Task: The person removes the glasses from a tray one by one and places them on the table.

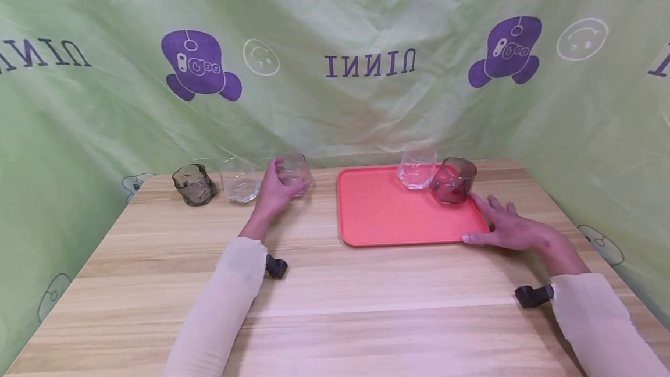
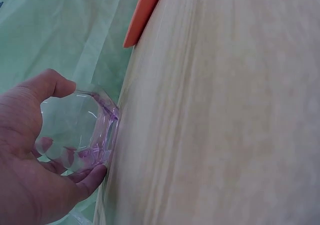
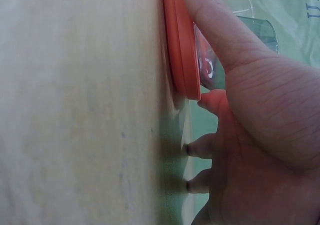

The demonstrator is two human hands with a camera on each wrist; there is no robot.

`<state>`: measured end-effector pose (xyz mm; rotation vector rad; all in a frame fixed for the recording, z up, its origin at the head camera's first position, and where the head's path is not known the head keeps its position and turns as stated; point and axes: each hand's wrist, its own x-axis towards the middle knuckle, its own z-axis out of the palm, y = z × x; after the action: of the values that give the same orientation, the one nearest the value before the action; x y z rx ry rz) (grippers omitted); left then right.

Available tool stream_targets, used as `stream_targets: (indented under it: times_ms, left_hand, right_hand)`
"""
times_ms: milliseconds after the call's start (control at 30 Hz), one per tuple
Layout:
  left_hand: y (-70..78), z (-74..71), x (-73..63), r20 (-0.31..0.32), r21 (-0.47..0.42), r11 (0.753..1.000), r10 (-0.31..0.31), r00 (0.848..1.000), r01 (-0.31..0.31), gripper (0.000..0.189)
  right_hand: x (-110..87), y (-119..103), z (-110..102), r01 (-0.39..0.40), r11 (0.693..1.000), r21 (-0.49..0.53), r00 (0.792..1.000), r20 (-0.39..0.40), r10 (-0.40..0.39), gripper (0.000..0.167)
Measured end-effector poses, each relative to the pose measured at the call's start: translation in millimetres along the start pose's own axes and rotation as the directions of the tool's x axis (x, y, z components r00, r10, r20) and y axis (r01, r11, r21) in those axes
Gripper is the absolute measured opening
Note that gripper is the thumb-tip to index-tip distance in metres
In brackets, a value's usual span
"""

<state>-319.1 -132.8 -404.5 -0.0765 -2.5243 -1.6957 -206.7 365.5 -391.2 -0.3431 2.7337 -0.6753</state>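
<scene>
Clear glass [image 1: 299, 171] is at the far side of the wooden table [image 1: 377, 307], left of centre; the left hand [image 1: 272, 192] is clamped round it. To the right lies a red tray [image 1: 387, 214]; the right hand [image 1: 510, 231] touches its near right corner, fingers spread apart. Tabletop shows pale, striped grain. Creased green cloth [image 1: 298, 112] hangs beyond and at both sides, bearing purple figures [image 1: 199, 68] and reversed lettering [image 1: 370, 65].

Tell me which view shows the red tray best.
Head view, since nearly the whole red tray shows. The left wrist view catches only a piece at the top; the right wrist view, an edge partly covered by the right hand.
</scene>
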Motion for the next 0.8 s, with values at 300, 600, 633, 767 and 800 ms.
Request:
stream_targets:
  times_ms: [300,600,633,767,800]
  left_hand:
    - [-1.7,-0.5,-0.3,0.003,0.002,1.0,0.003,1.0,-0.003,0.095]
    - [-2.7,0.2,-0.6,0.008,0.006,1.0,0.003,1.0,-0.003,0.096]
    - [-2.9,0.0,-0.5,0.01,0.005,1.0,0.001,1.0,-0.001,0.096]
    - [-3.0,-1.0,-1.0,0.021,0.0,1.0,-0.005,1.0,0.005,0.097]
    - [-3.1,-1.3,-1.3,0.022,0.001,1.0,-0.005,1.0,0.005,0.098]
  right_hand:
    - [-0.6,1.4,0.7,0.001,1.0,-0.002,1.0,-0.004,-0.001,0.11]
    - [-1.4,2.6,0.9,0.006,1.0,0.002,1.0,-0.005,-0.006,0.11]
    - [-1.3,2.6,0.9,0.005,1.0,0.002,1.0,-0.004,-0.005,0.11]
    - [-0.6,1.7,1.1,-0.001,1.0,0.002,1.0,-0.002,0.001,0.11]
    - [-0.4,1.4,1.2,-0.003,1.0,0.0,1.0,-0.002,0.003,0.11]
